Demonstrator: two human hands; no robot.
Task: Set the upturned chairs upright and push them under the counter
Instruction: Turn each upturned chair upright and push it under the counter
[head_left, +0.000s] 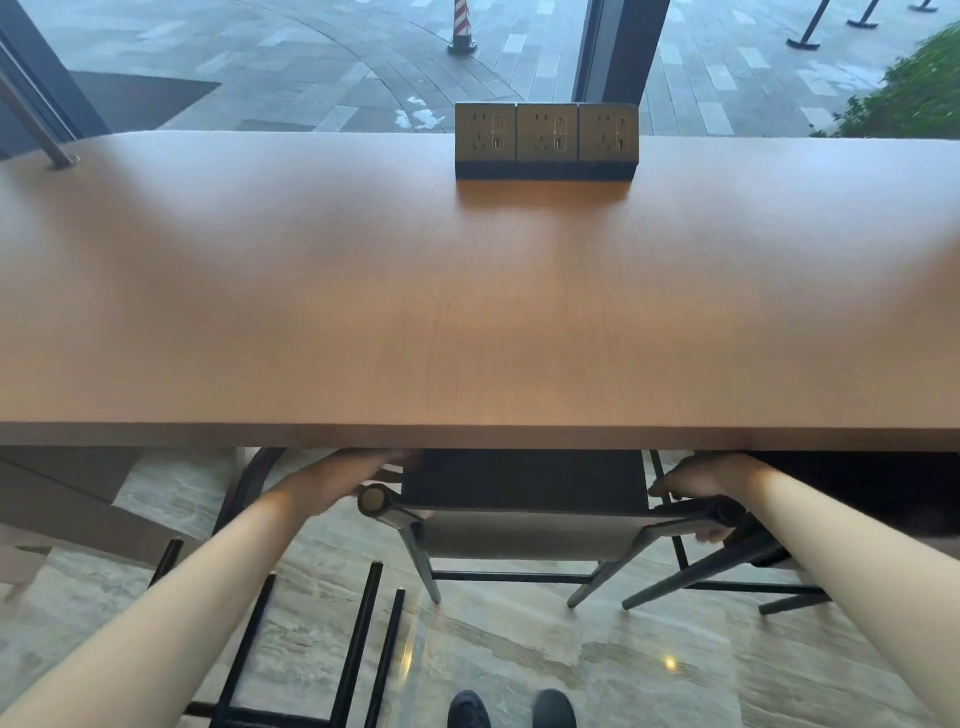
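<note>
An upright chair with a dark seat and a grey backrest stands at the front edge of the long wooden counter, its seat partly beneath the top. My left hand reaches past the left end of the backrest's top bar; the counter edge hides its fingers. My right hand grips the right end of that bar, fingers curled round it.
A block of three power sockets sits at the counter's far edge by the window. Black chair frames stand on the marble floor at the lower left and at the right. My shoes are at the bottom.
</note>
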